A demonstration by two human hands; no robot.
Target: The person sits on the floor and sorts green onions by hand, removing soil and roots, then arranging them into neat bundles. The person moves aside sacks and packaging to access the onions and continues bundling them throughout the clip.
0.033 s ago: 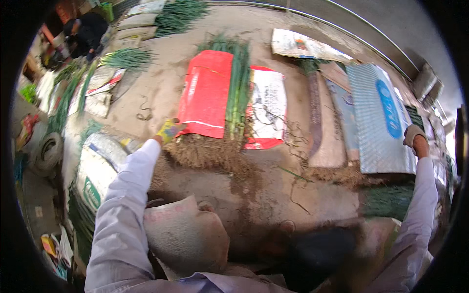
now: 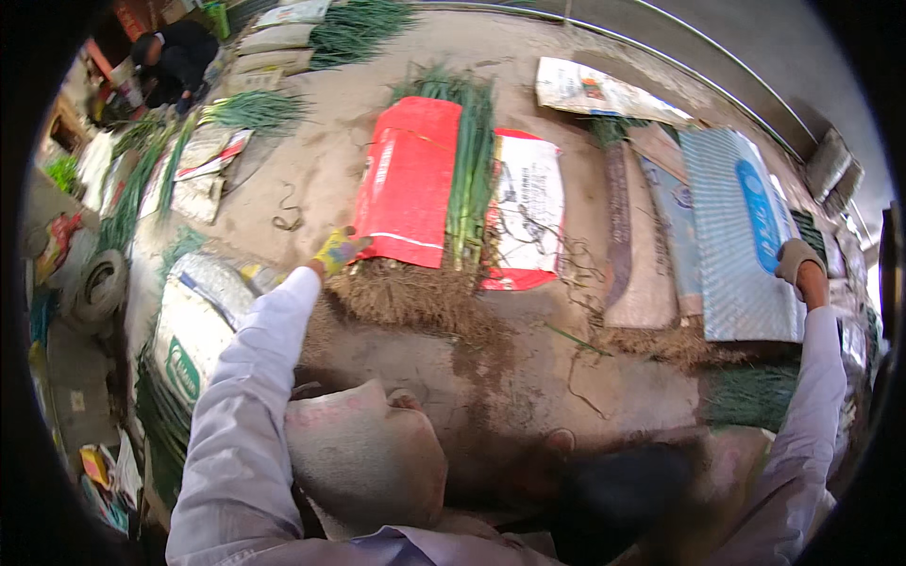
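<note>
Our view has swung slightly left since the earlier frame, carrying the red sack (image 2: 411, 184) a little rightward in the picture, while our right hand (image 2: 798, 264) now sits slightly farther in over the blue striped sack (image 2: 722, 255). We reach out with both arms spread wide. Our left sleeve (image 2: 250, 396) slants up and inward, nearly straight, bringing the left hand (image 2: 340, 251), in a yellow patterned glove, to the red sack's lower left corner. Its fingers point right; we cannot tell whether they clamp the edge. Our right sleeve (image 2: 810, 387) rises steeply along the right side, and that hand, in a dull brownish glove, bends inward at the blue sack's right edge, its finger state hidden from us.

We count one red sack, lying over one bundle of green onions (image 2: 475, 179), whose brown roots (image 2: 406, 297) face us. Just right of it lies one white-and-red sack (image 2: 528, 208); well apart, farther right, one blue striped sack. Up left, one other person (image 2: 179, 61) bends low.
</note>
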